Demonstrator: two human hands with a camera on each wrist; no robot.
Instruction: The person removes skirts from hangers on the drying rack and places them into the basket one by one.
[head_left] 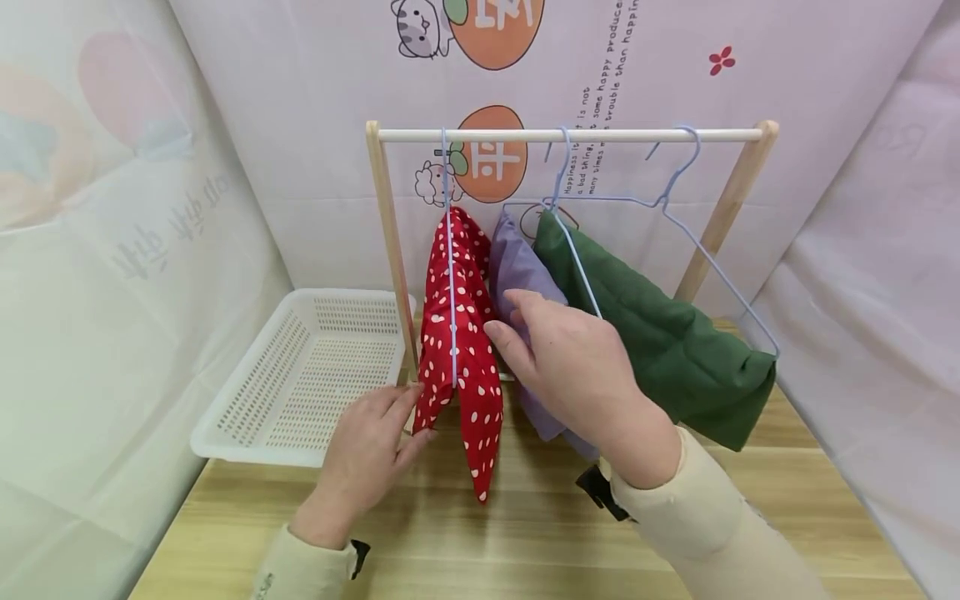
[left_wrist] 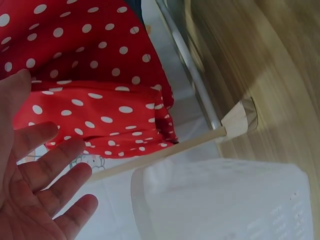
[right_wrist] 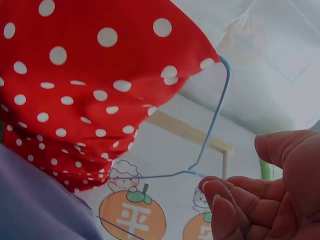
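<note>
Wood-grain tabletop [head_left: 480, 550] under a white perforated basket [head_left: 341, 362] and, just beside it, a wooden-framed rack [head_left: 510, 135].

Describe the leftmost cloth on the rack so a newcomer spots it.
Find the wooden rack with the white rail, beside the white basket. The cloth hangs on the blue hanger nearest that basket. It alone is red with white dots; its neighbours, the purple cloth and the green cloth, are plain.

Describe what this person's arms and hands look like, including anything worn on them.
Both arms have long cream sleeves; the left sleeve bears small dark marks, as does the right sleeve. A black fitting shows at each wrist. The left hand and right hand are ungloved.
</note>
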